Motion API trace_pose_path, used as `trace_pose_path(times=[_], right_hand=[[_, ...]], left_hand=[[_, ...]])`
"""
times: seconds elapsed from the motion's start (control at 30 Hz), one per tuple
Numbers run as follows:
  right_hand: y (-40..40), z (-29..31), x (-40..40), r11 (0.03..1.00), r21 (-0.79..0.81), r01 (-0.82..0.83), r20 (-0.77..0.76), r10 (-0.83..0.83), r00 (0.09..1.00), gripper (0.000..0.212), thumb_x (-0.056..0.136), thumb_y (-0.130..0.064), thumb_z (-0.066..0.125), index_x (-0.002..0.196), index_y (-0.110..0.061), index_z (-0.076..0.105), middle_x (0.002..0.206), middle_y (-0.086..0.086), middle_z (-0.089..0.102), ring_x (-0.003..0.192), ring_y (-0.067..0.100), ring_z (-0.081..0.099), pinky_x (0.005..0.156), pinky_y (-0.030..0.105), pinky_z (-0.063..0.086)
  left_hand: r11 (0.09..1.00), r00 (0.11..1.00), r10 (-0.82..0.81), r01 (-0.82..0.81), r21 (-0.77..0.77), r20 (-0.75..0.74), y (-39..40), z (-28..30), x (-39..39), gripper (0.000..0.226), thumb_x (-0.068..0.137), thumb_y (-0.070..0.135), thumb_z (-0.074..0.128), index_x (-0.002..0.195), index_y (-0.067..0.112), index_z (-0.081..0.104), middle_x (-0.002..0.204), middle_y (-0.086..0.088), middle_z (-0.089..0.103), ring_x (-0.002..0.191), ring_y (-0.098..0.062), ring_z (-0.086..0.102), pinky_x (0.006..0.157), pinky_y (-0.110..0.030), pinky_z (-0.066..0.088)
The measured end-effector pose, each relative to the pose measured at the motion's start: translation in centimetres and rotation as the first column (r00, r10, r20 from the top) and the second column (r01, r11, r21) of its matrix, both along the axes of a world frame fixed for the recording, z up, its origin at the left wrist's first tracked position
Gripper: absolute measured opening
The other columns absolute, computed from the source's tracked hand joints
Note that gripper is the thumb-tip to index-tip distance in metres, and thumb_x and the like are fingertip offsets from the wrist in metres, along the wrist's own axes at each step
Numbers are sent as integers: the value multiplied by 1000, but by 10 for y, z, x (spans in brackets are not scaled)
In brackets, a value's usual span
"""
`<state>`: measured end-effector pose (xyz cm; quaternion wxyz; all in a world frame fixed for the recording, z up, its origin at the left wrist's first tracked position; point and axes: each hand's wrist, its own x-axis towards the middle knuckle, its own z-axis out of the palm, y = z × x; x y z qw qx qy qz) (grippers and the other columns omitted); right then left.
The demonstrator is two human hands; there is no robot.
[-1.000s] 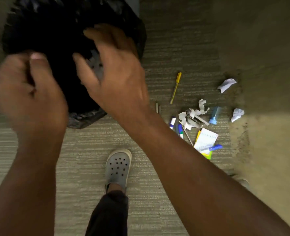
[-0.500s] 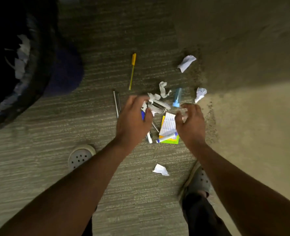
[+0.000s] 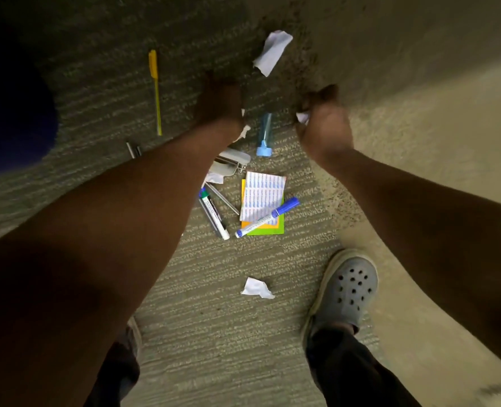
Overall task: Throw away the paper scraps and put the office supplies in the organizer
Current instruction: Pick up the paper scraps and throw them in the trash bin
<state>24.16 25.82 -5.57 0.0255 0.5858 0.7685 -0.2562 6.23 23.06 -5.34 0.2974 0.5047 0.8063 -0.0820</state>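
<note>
- Head view, looking down at the carpet [image 3: 184,318]: the scrap-collecting step is judged to be in hand, with both hands lowered among the scattered items.
- Right hand [image 3: 324,124]: fingers are curled closed around a crumpled white scrap [image 3: 302,116], which shows at the thumb side.
- Left hand [image 3: 221,104]: seen from the back, reaching down; white paper [image 3: 243,132] is glimpsed at its edge, but whether the fingers are closed on it cannot be told.
- Remaining scraps: a flat torn piece [image 3: 272,51] lies beyond the hands; a crumpled piece [image 3: 256,287] lies near the right shoe [image 3: 346,292]. Both appear light, creased and easily pinched.
- Office supplies, left on the floor: a yellow pen [image 3: 155,89] well apart to the left; a blue-capped tube [image 3: 264,136] between the hands; two markers [image 3: 214,214] [image 3: 268,217]; a printed sheet over coloured sticky notes [image 3: 262,198]; a metal stapler-like item [image 3: 233,164], partly hidden.
- Next move, as judged: the loose scraps are to be gathered and carried to a bin; no organizer is in view.
</note>
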Motion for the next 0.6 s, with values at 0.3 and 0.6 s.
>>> trace_pose_path(times=[0.3,0.6], right_hand=[[52,4,-45,993,-58,-105,-62,102,993,60,99,-15,39,153,-21,14,155,19,25,140,34,30,114,38,29],[62,-10,-49,972,-182,-145,5,149,989,54,97,-49,40,147,-28,34,154,10,30,140,31,30,115,41,25]], left_hand=[[870,933,316,-356,340,170,-13,40,-48,30,88,0,49,102,13,73,110,-5,72,103,-8,65,81,-10,39],[898,914,402,-405,172,51,-110,55,-80,14,81,15,62,80,7,74,82,-9,74,74,-14,67,56,-18,41]])
